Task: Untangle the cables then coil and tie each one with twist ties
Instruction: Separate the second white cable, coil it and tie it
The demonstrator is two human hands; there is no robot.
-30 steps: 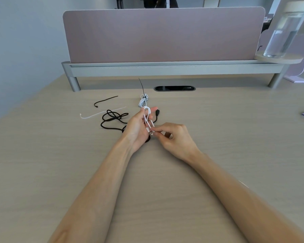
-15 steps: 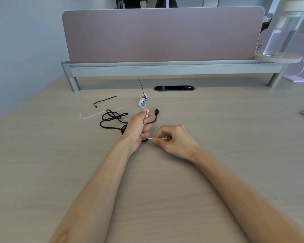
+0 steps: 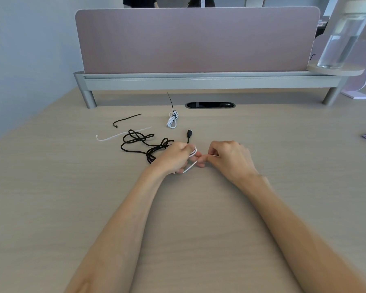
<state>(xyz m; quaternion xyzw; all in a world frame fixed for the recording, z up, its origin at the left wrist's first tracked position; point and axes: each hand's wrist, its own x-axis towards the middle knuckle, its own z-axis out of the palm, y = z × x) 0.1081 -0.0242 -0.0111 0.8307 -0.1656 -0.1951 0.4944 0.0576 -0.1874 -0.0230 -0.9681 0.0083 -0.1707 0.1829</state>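
On the pale wood-grain desk (image 3: 199, 208), a matte black cable (image 3: 135, 142) sprawls in loose tangled loops left of centre, and just right of it the left hand (image 3: 173, 157) grips a smooth white cable (image 3: 193, 152) in loops while the right hand (image 3: 228, 157) pinches its thin end.

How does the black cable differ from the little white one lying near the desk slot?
The thin black cable sprawls in loose, tangled loops; the small white cable is folded into a tight bundle. The black cable shows no tie; a black tie cinches the white cable. Both lie on the pale wooden desk.
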